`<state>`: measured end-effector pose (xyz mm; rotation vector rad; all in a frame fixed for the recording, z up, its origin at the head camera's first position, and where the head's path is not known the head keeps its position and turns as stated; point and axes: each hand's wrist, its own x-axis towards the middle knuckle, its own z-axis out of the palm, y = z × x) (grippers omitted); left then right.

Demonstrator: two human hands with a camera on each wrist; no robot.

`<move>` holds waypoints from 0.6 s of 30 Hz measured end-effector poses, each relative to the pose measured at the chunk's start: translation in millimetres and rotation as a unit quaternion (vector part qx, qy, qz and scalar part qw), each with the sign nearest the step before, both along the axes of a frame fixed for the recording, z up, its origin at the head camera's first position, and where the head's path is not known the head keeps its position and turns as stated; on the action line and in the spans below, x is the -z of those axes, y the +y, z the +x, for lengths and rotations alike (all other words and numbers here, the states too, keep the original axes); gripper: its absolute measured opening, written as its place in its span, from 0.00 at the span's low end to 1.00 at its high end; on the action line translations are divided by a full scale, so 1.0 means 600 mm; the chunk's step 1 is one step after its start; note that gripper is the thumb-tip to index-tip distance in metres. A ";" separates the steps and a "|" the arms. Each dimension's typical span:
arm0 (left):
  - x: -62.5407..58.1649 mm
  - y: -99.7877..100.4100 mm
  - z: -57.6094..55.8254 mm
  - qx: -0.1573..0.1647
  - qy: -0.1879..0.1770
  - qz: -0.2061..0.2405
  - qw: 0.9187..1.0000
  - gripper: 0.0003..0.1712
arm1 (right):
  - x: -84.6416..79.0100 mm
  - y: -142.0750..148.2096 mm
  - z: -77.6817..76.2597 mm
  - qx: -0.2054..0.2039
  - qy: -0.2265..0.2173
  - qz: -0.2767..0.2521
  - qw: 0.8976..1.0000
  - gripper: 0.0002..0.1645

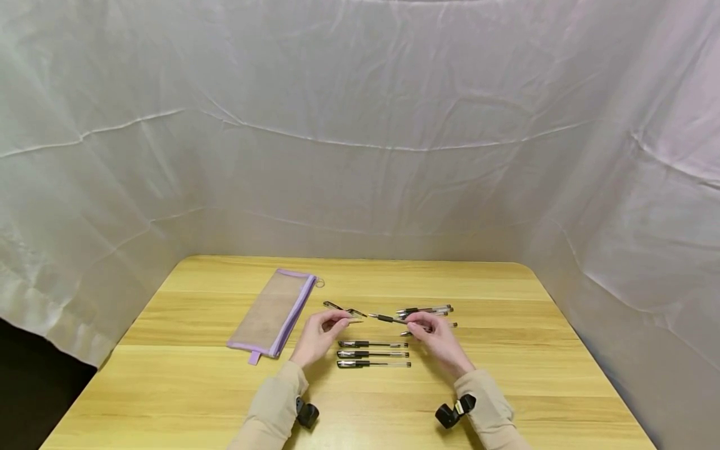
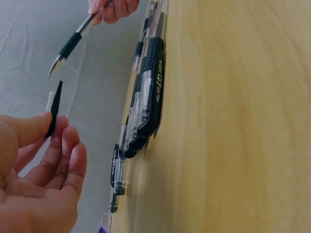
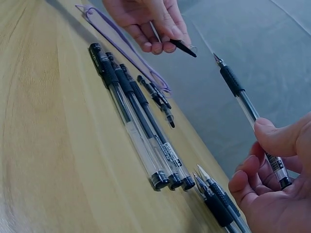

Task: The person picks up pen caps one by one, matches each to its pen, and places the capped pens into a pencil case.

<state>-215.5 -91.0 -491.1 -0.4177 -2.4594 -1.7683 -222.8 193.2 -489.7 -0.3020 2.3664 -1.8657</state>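
Note:
My left hand (image 1: 317, 337) pinches a black-clipped clear pen cap (image 2: 56, 108) between thumb and fingertips, above the table. In my right hand (image 1: 439, 340) is an uncapped gel pen (image 3: 232, 81) with a black grip, held near its rear end. Its tip points toward the cap, with a gap between them in both wrist views. Below the hands, three capped gel pens (image 1: 374, 354) lie side by side. Several uncapped pens (image 1: 423, 309) lie around and behind the right hand, partly hidden by it. Loose pen caps (image 1: 332, 305) rest beyond the left hand.
A flat mesh pencil pouch (image 1: 269, 312) with purple edging, a zipper and a small ring lies left of the left hand. The wooden table (image 1: 506, 387) is bordered at the back and sides by a pale hanging cloth (image 1: 360, 187).

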 end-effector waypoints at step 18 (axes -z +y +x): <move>0.001 0.001 -0.002 0.027 -0.030 0.010 0.999 0.13 | 0.003 -0.008 0.000 -0.013 -0.029 0.024 0.999 0.15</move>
